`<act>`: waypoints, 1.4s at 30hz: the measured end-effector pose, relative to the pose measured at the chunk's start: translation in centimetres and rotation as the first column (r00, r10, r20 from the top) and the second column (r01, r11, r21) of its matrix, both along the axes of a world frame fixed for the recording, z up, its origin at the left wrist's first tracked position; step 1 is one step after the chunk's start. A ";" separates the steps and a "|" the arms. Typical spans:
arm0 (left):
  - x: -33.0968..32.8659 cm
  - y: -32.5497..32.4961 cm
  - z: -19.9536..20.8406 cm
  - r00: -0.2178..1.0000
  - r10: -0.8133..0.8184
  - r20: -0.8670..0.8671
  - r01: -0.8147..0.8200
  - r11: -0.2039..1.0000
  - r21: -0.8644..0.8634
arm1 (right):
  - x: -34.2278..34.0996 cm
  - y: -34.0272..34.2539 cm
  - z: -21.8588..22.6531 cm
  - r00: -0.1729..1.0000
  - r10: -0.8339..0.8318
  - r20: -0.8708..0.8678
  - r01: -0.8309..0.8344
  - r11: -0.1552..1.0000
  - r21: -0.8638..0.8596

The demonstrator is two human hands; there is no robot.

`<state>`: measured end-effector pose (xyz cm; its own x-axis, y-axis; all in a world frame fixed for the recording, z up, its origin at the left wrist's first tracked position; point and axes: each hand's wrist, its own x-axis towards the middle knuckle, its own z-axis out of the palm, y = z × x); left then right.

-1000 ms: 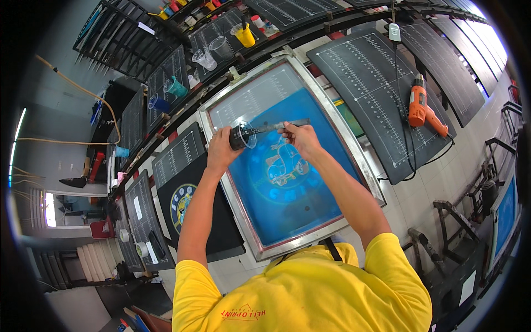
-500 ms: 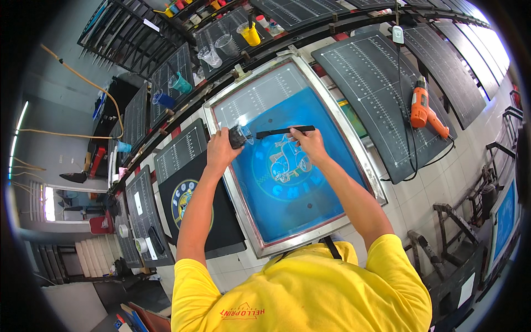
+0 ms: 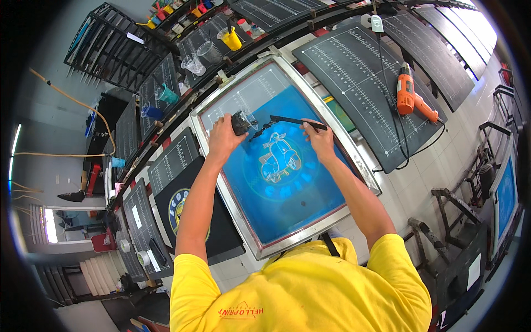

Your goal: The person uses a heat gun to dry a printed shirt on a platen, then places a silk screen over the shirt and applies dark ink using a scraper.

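Observation:
A blue printing screen (image 3: 287,205) in a metal frame (image 3: 232,208) lies in front of me, with a scooter design in its mesh. My left hand (image 3: 223,137) grips a clear plastic cup (image 3: 241,123) smeared with black ink, tilted over the screen's upper part. In my right hand (image 3: 319,139) is a black spatula (image 3: 298,121), its tip pointing left toward the cup. Black ink (image 3: 260,131) lies in a streaky patch on the mesh between the cup and the spatula tip.
An orange heat gun (image 3: 408,97) rests on the dark board (image 3: 354,83) to the right, its cord trailing. On the left, a black printed cloth (image 3: 224,235) covers another board. Beyond the frame stand a yellow cup (image 3: 229,39), clear cups (image 3: 193,65) and a teal cup (image 3: 167,94).
Black ink now shows on the mesh where it was blue. The spatula has shifted right and up, away from the cup, with my right hand. The whole view has shifted slightly.

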<state>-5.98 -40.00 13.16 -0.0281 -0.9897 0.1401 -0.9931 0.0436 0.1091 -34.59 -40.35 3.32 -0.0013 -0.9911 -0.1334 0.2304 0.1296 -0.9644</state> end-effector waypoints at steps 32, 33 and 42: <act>0.7 -0.2 -0.7 0.924 -0.312 -0.222 0.275 0.944 -0.185 | 4.9 0.1 3.1 0.985 0.168 0.026 -0.168 0.986 -0.020; 0.9 -0.1 -0.5 0.924 -0.316 -0.215 0.279 0.942 -0.187 | 5.6 0.0 2.6 0.986 0.161 0.051 -0.163 0.986 0.038; 3.3 2.0 -0.8 0.948 -0.271 -0.169 0.235 0.951 -0.203 | 8.7 1.3 3.1 0.889 0.106 0.446 -0.299 0.872 0.388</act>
